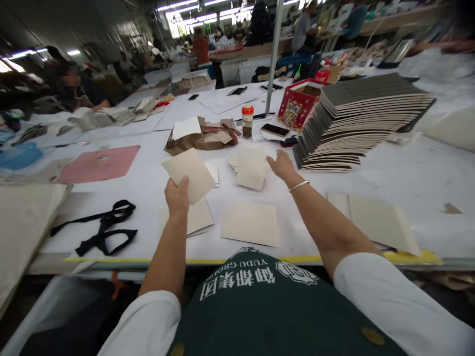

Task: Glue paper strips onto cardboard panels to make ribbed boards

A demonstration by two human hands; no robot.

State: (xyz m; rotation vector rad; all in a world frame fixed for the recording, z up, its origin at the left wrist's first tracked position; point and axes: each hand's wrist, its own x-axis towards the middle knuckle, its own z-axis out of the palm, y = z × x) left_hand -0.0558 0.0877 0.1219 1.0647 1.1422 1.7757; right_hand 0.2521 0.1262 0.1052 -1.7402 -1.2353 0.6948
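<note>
My left hand (177, 197) grips a squarish cream card (191, 173) by its lower edge, thumb on top, holding it tilted above the table. Below it lie more cream pieces (200, 216), partly covered by the hand and card. My right hand (282, 167) has its fingers closed at the right edge of another cream card (252, 168), which overlaps a few pieces beneath. Between my forearms, near the table edge, a larger cream rectangle (250, 222) lies flat.
A fanned stack of dark-faced boards (363, 113) stands at right, beside a red box (299, 104). A spice jar (247, 121), phone (275, 130) and bundled brown pieces (200, 138) sit ahead. Black straps (107, 222) and a pink sheet (98, 164) lie left. A co-worker (79, 86) is beyond.
</note>
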